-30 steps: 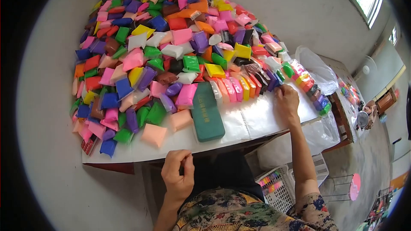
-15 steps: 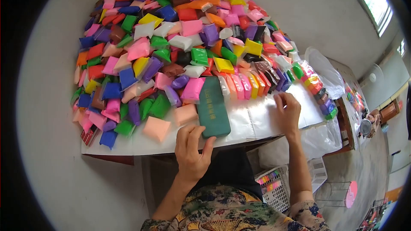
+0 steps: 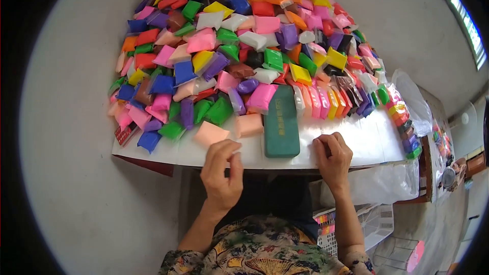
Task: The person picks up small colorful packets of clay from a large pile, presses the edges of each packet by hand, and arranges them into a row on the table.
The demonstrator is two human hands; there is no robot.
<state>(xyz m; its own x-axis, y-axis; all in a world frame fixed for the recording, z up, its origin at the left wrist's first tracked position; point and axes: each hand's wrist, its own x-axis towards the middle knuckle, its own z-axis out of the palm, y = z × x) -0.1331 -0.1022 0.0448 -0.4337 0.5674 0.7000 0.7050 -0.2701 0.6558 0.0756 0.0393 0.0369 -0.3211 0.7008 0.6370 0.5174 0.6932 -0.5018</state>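
My left hand [image 3: 222, 175] hovers at the table's front edge, fingers loosely curled, thumb and forefinger a little apart with nothing between them. Just beyond it lies a peach packet [image 3: 212, 133], and a second peach packet [image 3: 249, 125] sits to its right. A dark green oblong case [image 3: 281, 127] with gold lettering lies between my hands. Over the white tabletop, right of the case, my right hand [image 3: 333, 158] has its fingers bent in and closed; nothing shows in it. Behind the case, several soft packets stand in a row, including a yellow packet [image 3: 333, 104].
A large heap of colourful packets [image 3: 204, 40] covers the back and left of the table. A clear bag with stacked coloured packets [image 3: 402, 119] lies at the right end. Below are a white basket [image 3: 377, 221] and a pink-topped stool [image 3: 415, 256].
The view has shifted, so the table appears further right. My left hand has drawn away from the case's near end. My right hand has come back towards the table's front edge.
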